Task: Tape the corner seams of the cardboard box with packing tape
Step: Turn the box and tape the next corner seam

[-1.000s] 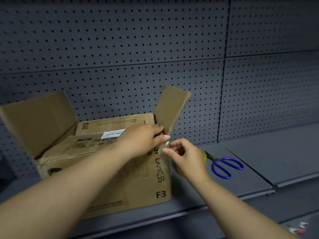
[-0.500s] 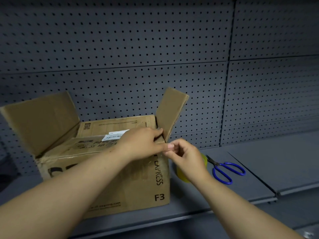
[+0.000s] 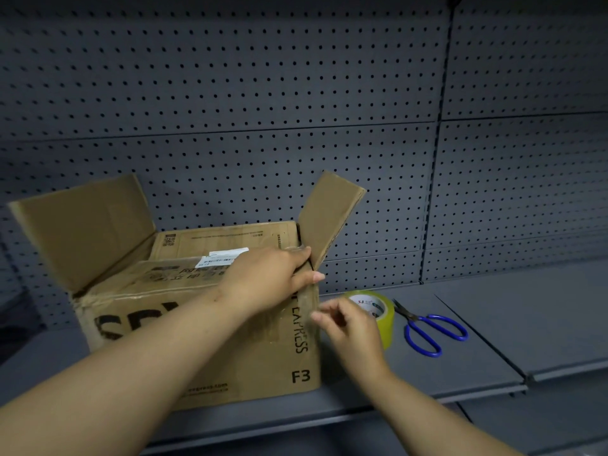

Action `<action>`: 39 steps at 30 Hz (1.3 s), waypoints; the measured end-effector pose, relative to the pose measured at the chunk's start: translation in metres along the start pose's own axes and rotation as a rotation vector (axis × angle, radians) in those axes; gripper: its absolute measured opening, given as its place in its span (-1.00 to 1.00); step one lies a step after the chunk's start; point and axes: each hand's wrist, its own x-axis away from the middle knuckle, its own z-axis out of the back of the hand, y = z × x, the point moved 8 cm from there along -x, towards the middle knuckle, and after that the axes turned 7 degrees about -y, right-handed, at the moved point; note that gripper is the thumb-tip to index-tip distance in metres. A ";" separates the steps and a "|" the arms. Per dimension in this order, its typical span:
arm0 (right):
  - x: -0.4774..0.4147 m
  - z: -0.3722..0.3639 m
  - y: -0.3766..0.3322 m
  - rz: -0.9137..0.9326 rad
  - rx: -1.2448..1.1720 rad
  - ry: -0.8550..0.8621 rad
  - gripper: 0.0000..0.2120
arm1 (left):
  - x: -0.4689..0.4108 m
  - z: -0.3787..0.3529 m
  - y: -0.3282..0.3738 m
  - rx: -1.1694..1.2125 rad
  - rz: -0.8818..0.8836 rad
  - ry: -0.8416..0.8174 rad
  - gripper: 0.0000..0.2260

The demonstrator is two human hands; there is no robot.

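Matt creased cardboard box [image 3: 197, 324] — glossy tape roll [image 3: 378, 311] — matt grey metal shelf [image 3: 493, 324]

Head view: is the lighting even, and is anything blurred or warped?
Head view: dim, corners darkened; the wide angle bends the pegboard seams; the right hand is slightly smeared at the fingertips beside the cardboard box; box lettering, tape roll and scissors are sharp.

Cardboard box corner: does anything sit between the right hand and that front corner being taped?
Nothing visible does. The fingertips of the right hand are at the front corner of the cardboard box, just below the left hand gripping its top. The tape roll and scissors lie on the shelf beyond.
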 end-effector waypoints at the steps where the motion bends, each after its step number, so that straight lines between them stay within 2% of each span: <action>1: 0.004 -0.004 0.006 -0.027 -0.010 -0.021 -0.91 | 0.000 -0.001 0.000 -0.004 0.003 0.005 -0.45; 8: 0.006 -0.006 0.011 -0.023 0.032 -0.001 -0.89 | 0.001 -0.004 -0.002 -0.003 0.036 0.031 -0.46; 12: 0.017 -0.016 0.023 -0.047 0.081 -0.103 -0.83 | 0.001 -0.007 -0.003 0.019 0.040 0.017 -0.46; 16: 0.012 -0.014 0.025 -0.053 0.103 -0.087 -0.82 | 0.000 -0.008 -0.004 0.027 0.067 0.009 -0.49; 23: 0.005 -0.012 0.019 -0.007 0.155 -0.186 -0.77 | 0.002 -0.007 0.002 0.100 0.142 -0.008 -0.53; 26: 0.004 -0.014 0.016 0.015 0.278 -0.334 -0.58 | 0.004 -0.004 0.008 0.125 0.185 0.039 -0.55; 29: 0.001 -0.002 0.022 -0.046 0.374 -0.405 -0.31 | 0.008 0.000 0.015 0.093 0.342 0.105 -0.38; 31: -0.002 0.014 0.025 -0.088 0.363 -0.354 -0.33 | 0.007 0.003 0.022 -0.003 0.452 0.123 -0.40; 34: -0.006 0.034 0.022 -0.078 0.405 -0.283 -0.46 | 0.010 0.007 0.026 -0.003 0.528 0.167 -0.65; 39: -0.014 0.059 0.016 -0.116 0.341 -0.218 -0.56 | 0.045 0.017 0.022 0.144 0.445 0.238 -0.75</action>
